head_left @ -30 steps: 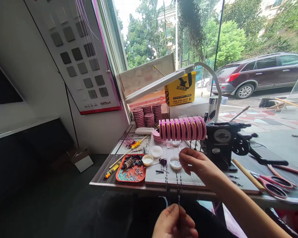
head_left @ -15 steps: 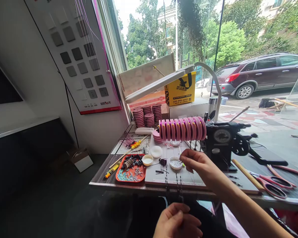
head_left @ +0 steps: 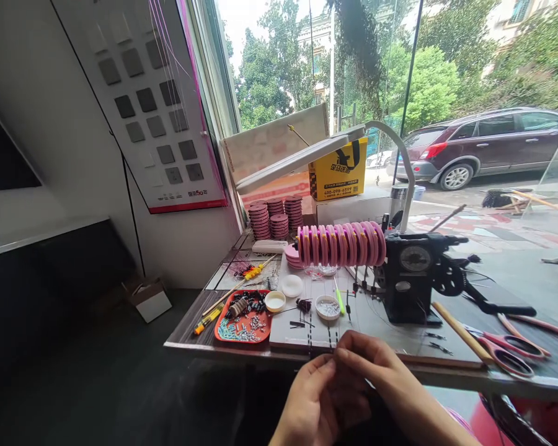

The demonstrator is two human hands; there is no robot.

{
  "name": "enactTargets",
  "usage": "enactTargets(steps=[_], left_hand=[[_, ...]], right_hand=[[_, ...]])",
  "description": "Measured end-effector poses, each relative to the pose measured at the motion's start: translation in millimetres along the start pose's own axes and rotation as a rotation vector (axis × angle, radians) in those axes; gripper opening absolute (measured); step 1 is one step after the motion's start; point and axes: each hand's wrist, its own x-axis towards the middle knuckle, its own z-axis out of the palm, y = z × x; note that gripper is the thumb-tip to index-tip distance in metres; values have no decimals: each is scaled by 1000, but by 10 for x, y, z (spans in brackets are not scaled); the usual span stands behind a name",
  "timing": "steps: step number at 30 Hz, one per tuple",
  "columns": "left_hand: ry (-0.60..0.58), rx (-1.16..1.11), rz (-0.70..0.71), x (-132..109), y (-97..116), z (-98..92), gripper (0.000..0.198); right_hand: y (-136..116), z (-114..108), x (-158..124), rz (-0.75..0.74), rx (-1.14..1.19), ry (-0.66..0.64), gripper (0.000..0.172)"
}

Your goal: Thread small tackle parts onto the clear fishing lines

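My left hand (head_left: pixel 314 396) is low in front of the table edge, its thumb and fingers pinched together. My right hand (head_left: pixel 376 365) meets it there, thumb and forefinger also closed in a pinch. Thin lines threaded with small black pieces (head_left: pixel 310 328) run down to my hands from a row of pink spools (head_left: pixel 341 243). The left fingers grip these lines; what the right fingertips hold is too small to make out. A white dish of tiny silver parts (head_left: pixel 328 308) and a bright green tool (head_left: pixel 339 302) lie beyond my hands.
The spools sit on a black hand-cranked machine (head_left: pixel 411 279). An orange tray (head_left: pixel 266 333) of small parts stands left. Red-handled scissors (head_left: pixel 511 356) and a wooden stick (head_left: pixel 460 334) lie right. A white lamp (head_left: pixel 302 158) arches over stacked pink spools (head_left: pixel 259 222) behind.
My right hand has come down and toward me from beside the white dish to meet my left hand. The left hand has risen slightly. Black pieces hanging under the spools now show.
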Motion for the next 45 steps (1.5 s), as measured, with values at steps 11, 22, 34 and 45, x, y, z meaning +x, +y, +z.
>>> enactTargets(steps=[11,22,34,45], left_hand=[[-2,-27,2,2,6,-19,29],[48,57,44,11,-2,-15,31],[170,1202,610,-44,245,317,41],[-98,572,339,181,62,315,41]], right_hand=[[81,24,20,51,54,-10,46],[-186,-217,153,-150,-233,297,46],[-468,-280,444,-339,-406,436,32],[-454,-194,207,-119,-92,168,40]])
